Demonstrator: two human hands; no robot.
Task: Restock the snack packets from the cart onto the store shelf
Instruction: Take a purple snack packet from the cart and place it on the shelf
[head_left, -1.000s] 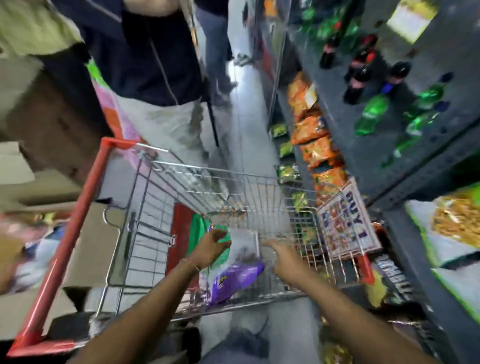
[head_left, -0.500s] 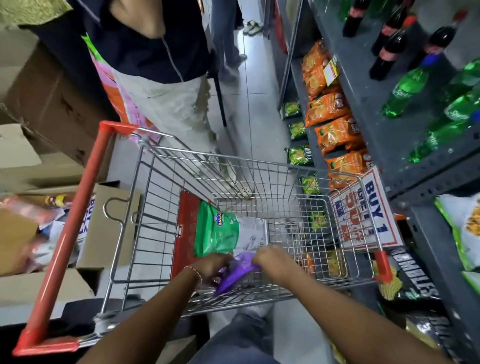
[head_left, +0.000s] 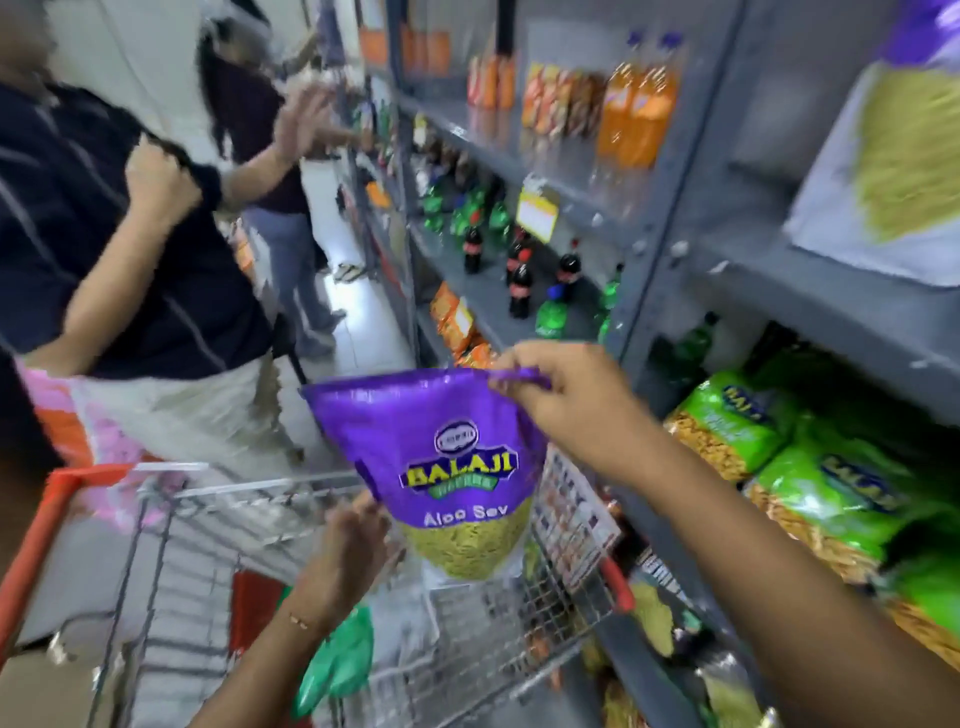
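A purple Balaji Aloo Sev packet (head_left: 441, 447) hangs upright above the wire cart (head_left: 519, 613). My right hand (head_left: 566, 405) pinches its top right corner. My left hand (head_left: 348, 540) touches the packet's lower left edge from beneath. A green snack packet (head_left: 337, 665) lies in the cart under my left forearm. The grey store shelf (head_left: 831, 306) stands at the right, with green Balaji packets (head_left: 810, 467) on its lower level and a purple-topped packet (head_left: 904, 145) one level higher.
Two people (head_left: 130, 260) stand in the aisle just beyond the cart, one raising an arm. Soft drink bottles (head_left: 519, 270) and orange juice bottles (head_left: 634, 104) fill farther shelf levels. The cart's red handle (head_left: 36, 535) is at the left.
Both hands have lifted the purple packet up out of the cart, and my view has swung up from the cart toward the shelf.
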